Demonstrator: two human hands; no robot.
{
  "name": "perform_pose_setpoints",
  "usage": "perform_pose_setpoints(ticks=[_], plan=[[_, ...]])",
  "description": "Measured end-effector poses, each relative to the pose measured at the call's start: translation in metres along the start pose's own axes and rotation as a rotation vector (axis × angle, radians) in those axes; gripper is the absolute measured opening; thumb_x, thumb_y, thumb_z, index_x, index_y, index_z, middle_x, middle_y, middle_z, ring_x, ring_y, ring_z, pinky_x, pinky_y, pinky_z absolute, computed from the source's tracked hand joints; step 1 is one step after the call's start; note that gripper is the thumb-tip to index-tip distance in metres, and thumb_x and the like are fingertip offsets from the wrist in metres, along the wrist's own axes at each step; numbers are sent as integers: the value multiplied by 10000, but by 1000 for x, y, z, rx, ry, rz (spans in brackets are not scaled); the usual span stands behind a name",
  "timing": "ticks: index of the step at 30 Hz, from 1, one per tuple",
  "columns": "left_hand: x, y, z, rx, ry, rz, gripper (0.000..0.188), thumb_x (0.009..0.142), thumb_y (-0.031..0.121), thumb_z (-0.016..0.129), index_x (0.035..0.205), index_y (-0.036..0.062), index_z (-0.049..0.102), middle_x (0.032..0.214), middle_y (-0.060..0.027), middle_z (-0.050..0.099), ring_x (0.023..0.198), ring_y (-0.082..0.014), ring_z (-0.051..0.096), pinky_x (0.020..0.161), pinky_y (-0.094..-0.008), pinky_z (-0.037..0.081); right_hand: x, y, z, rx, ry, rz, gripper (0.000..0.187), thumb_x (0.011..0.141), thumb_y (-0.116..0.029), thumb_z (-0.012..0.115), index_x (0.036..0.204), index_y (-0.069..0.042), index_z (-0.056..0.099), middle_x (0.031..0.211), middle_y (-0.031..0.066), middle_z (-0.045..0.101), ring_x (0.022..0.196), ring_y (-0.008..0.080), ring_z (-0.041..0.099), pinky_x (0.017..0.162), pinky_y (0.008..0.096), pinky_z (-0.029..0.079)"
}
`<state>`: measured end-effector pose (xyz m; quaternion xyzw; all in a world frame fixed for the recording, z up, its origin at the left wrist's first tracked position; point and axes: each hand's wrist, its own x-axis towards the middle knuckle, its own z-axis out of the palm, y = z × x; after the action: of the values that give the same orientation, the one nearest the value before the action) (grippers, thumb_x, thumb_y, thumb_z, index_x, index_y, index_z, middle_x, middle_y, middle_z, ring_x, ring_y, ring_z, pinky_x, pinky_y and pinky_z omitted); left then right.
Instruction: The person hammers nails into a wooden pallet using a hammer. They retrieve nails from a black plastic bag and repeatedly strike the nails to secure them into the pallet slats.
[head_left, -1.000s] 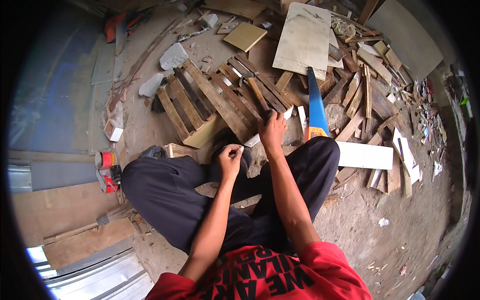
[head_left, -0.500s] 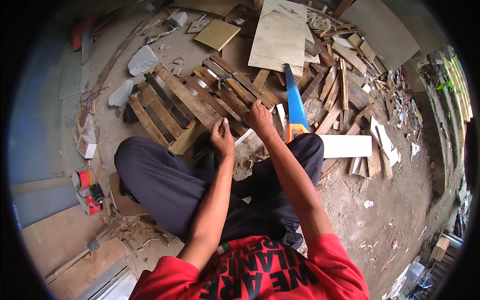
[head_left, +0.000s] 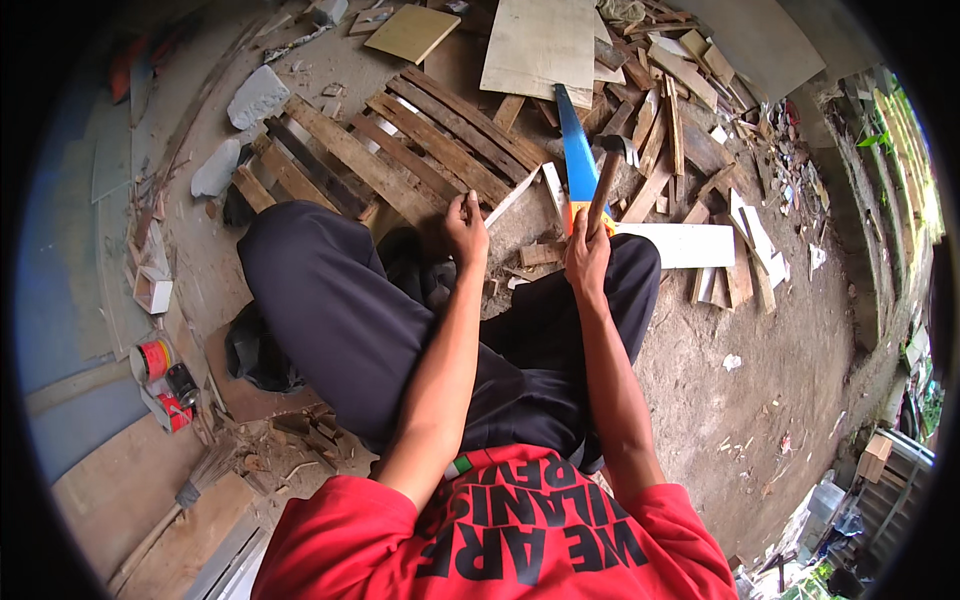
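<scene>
My right hand [head_left: 587, 252] grips a hammer [head_left: 604, 186] by its wooden handle. The hammer's metal head points up and away from me, over the handsaw [head_left: 577, 150] with its blue blade and orange handle. My left hand [head_left: 467, 232] is at the near end of the slatted wooden frame [head_left: 385, 165], with fingers pinched together. Whatever those fingers hold is too small or hidden to make out. The frame consists of several rough brown slats side by side, and it lies in front of my bent left knee.
A pale board [head_left: 540, 45] lies beyond the saw, with a pile of scrap wood [head_left: 660, 130] at its right. A white board [head_left: 675, 244] sits beside my right knee. White blocks [head_left: 258, 97] lie left of the frame; cans [head_left: 152, 362] stand at far left.
My right hand has lifted the hammer off the slats and carried it right, its head now up. My left hand has shifted slightly right along the frame's near end. The whole view has tilted slightly.
</scene>
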<state>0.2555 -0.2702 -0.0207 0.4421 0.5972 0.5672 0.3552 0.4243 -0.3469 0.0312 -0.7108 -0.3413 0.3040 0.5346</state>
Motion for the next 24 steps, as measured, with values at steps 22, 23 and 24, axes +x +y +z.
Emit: perform_pose_setpoints(ticks=[22, 23, 24], plan=[[-3, 11, -7, 126, -227, 143, 177, 926, 167, 671, 978, -1, 682, 856, -126, 701, 771, -207, 659, 705, -315, 504, -53, -23, 16, -335, -254, -58, 452, 1040, -382, 458, 870, 29, 536, 698, 313, 579, 743, 524, 597, 626, 550, 436], [-1, 11, -3, 58, -226, 61, 186, 924, 172, 679, 978, -5, 690, 852, -117, 706, 764, -174, 655, 701, -300, 502, -50, -19, 19, -389, -253, -78, 436, 1044, -372, 457, 872, 21, 531, 685, 299, 571, 725, 520, 590, 602, 536, 434], [3, 6, 2, 60, -185, 76, 200, 920, 176, 689, 976, -16, 706, 812, -85, 706, 727, -105, 621, 679, -273, 497, -47, -15, 20, -443, -250, -97, 420, 1048, -363, 456, 874, 14, 526, 673, 285, 563, 706, 515, 583, 578, 522, 432]])
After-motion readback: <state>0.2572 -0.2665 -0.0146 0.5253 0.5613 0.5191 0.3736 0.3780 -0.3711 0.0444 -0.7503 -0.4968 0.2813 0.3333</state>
